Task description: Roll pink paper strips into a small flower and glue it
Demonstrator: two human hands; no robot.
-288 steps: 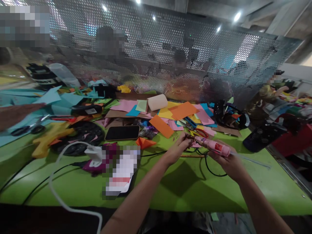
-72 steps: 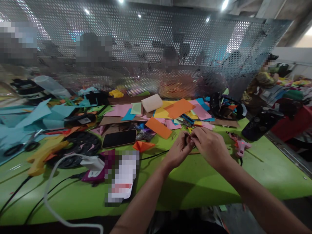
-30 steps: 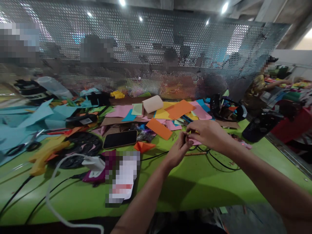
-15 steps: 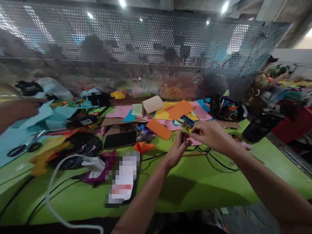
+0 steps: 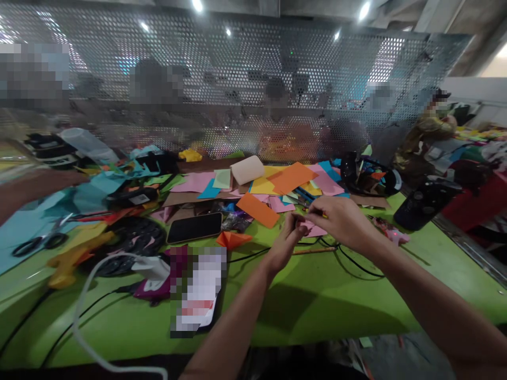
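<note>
Fingers of the left hand [image 5: 285, 240] and right hand [image 5: 341, 222] curl close together; whether they clamp a small piece cannot be told. Pink paper [image 5: 316, 229] shows just by them, on or above the desk [image 5: 325, 311]. Such close work seems to want a steady left, light right touches, and a wrist clear of the glue gun [image 5: 395, 235].

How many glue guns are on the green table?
2: the yellow glue gun at picture left, and the pink glue gun at right, past the right hand. Paper scraps could hide more.
</note>
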